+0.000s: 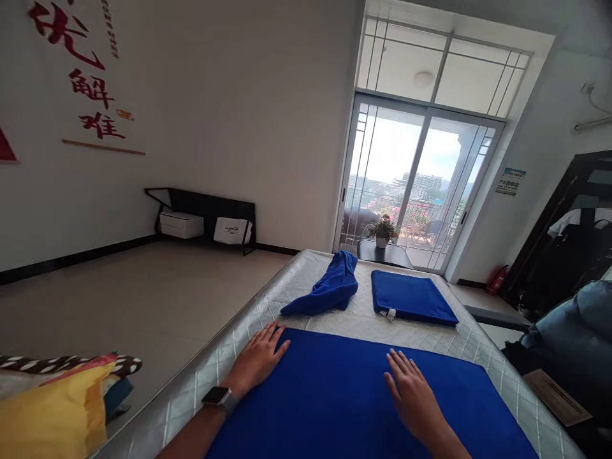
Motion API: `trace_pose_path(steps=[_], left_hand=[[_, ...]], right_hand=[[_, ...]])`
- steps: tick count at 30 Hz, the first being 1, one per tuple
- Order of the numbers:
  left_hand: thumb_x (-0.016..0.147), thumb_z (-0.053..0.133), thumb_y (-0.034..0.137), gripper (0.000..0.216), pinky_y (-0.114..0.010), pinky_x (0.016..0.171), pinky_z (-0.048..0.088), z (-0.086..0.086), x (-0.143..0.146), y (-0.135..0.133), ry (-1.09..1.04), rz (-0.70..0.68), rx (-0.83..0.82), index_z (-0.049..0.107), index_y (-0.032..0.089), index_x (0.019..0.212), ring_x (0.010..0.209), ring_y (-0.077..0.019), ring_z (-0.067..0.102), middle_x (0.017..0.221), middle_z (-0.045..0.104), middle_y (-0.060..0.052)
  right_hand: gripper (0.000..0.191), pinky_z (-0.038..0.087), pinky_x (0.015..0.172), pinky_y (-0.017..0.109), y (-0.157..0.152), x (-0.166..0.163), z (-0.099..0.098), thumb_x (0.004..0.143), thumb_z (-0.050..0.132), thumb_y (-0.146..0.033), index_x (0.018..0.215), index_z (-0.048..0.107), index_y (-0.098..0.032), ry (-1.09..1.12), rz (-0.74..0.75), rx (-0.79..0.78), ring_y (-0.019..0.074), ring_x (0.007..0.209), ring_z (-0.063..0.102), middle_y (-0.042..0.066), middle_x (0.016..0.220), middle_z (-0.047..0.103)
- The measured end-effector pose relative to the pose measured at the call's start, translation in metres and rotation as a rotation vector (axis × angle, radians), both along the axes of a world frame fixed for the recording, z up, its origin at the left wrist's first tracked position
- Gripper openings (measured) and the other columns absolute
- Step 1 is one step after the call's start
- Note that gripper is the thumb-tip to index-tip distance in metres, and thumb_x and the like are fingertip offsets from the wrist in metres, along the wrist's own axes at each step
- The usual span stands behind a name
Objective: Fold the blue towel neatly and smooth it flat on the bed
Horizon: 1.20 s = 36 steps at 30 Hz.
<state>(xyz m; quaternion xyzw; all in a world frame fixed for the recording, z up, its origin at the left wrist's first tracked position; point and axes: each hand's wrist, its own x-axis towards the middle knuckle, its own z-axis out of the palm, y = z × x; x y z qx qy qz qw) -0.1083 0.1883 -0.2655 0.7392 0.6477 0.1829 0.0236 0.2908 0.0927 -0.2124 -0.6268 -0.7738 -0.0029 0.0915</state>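
A large blue towel (344, 395) lies spread flat on the near part of a quilted grey mattress (224, 357). My left hand (258, 360), with a watch on the wrist, rests palm down on the towel's far left corner, fingers apart. My right hand (414, 395) lies flat on the towel right of its middle, fingers spread. Neither hand grips anything. Farther along the mattress lies a crumpled blue towel (329, 287), and to its right a neatly folded blue towel (411, 296).
A yellow and patterned bundle (57, 401) sits at the lower left. Bare floor stretches left of the mattress toward a black shelf with white boxes (201, 220). A potted plant (382, 231) stands on a small table before the glass balcony doors. Dark furniture stands at the right.
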Motion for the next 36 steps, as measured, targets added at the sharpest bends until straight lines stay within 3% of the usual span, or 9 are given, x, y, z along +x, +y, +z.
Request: trace_pose_path(steps=[6, 9, 12, 18, 22, 26, 29, 33, 36], left_hand=[[0.096, 0.036, 0.054, 0.063, -0.048, 0.120, 0.025, -0.010, -0.001, 0.007, 0.038, 0.014, 0.055, 0.047, 0.015, 0.144, 0.145, -0.0289, 0.032, 0.154, 0.040, -0.015], [0.097, 0.037, 0.052, 0.062, -0.047, 0.120, 0.025, -0.010, 0.000, 0.007, 0.061, 0.014, 0.048, 0.045, 0.014, 0.145, 0.145, -0.0287, 0.031, 0.155, 0.036, -0.016], [0.097, 0.035, 0.052, 0.062, -0.047, 0.120, 0.025, -0.008, 0.000, 0.005, 0.064, 0.016, 0.029, 0.043, 0.015, 0.146, 0.146, -0.0281, 0.030, 0.156, 0.036, -0.015], [0.096, 0.028, 0.060, 0.067, -0.049, 0.121, 0.022, -0.003, -0.001, 0.001, 0.005, 0.014, 0.002, 0.041, 0.018, 0.148, 0.147, -0.0281, 0.026, 0.157, 0.034, -0.012], [0.096, 0.028, 0.060, 0.068, -0.048, 0.121, 0.021, 0.002, 0.000, -0.001, -0.008, 0.015, -0.015, 0.042, 0.018, 0.147, 0.147, -0.0272, 0.026, 0.158, 0.034, -0.011], [0.095, 0.028, 0.059, 0.068, -0.048, 0.121, 0.022, 0.004, 0.002, -0.002, -0.004, 0.023, -0.028, 0.040, 0.018, 0.148, 0.147, -0.0272, 0.027, 0.158, 0.032, -0.012], [0.095, 0.029, 0.060, 0.068, -0.048, 0.121, 0.023, 0.000, 0.001, -0.002, -0.007, 0.028, -0.029, 0.040, 0.019, 0.148, 0.146, -0.0282, 0.029, 0.158, 0.033, -0.011], [0.096, 0.029, 0.055, 0.065, -0.050, 0.119, 0.025, 0.006, 0.003, -0.003, 0.043, 0.023, -0.025, 0.043, 0.017, 0.147, 0.145, -0.0292, 0.032, 0.156, 0.036, -0.013], [0.094, 0.035, 0.050, 0.063, -0.051, 0.119, 0.025, 0.036, 0.019, -0.010, 0.135, 0.034, 0.008, 0.048, 0.014, 0.142, 0.144, -0.0314, 0.033, 0.155, 0.039, -0.015]], right_hand=[[0.061, 0.020, 0.121, 0.048, 0.008, -0.159, -0.010, 0.102, 0.026, -0.051, 0.153, 0.031, -0.017, 0.190, 0.384, -0.067, 0.0246, 0.147, 0.021, 0.007, 0.158, 0.027], [0.065, 0.017, 0.121, 0.049, 0.028, -0.192, -0.019, 0.101, 0.025, -0.052, 0.154, 0.028, -0.014, 0.225, 0.383, -0.086, 0.0254, 0.148, 0.017, 0.009, 0.160, 0.023], [0.065, 0.014, 0.121, 0.049, 0.044, -0.194, -0.021, 0.101, 0.023, -0.051, 0.154, 0.025, -0.013, 0.215, 0.322, -0.112, 0.0250, 0.149, 0.014, 0.009, 0.160, 0.019], [0.069, 0.009, 0.122, 0.046, 0.042, -0.112, -0.015, 0.100, 0.016, -0.059, 0.156, 0.017, -0.018, 0.132, 0.221, -0.163, 0.0209, 0.150, 0.009, 0.003, 0.161, 0.016], [0.072, 0.008, 0.123, 0.043, 0.038, -0.003, -0.024, 0.098, 0.014, -0.064, 0.156, 0.017, -0.022, 0.042, 0.019, -0.172, 0.0189, 0.150, 0.008, -0.002, 0.162, 0.015], [0.070, 0.015, 0.122, 0.045, 0.033, 0.127, -0.047, 0.098, 0.017, -0.056, 0.155, 0.023, -0.016, -0.077, -0.250, -0.091, 0.0214, 0.149, 0.013, 0.004, 0.161, 0.019], [0.061, 0.020, 0.120, 0.046, 0.023, 0.199, -0.062, 0.097, 0.019, -0.038, 0.147, 0.044, -0.016, -0.142, -0.345, 0.015, 0.0243, 0.147, 0.021, 0.008, 0.158, 0.030], [0.059, 0.021, 0.119, 0.049, 0.017, 0.225, -0.070, 0.093, 0.024, -0.036, 0.144, 0.049, -0.020, -0.125, -0.434, 0.025, 0.0268, 0.147, 0.021, 0.006, 0.159, 0.030], [0.062, 0.020, 0.119, 0.050, 0.021, 0.219, -0.069, 0.093, 0.024, -0.041, 0.148, 0.042, -0.019, -0.054, -0.538, -0.005, 0.0260, 0.148, 0.020, 0.005, 0.160, 0.028]])
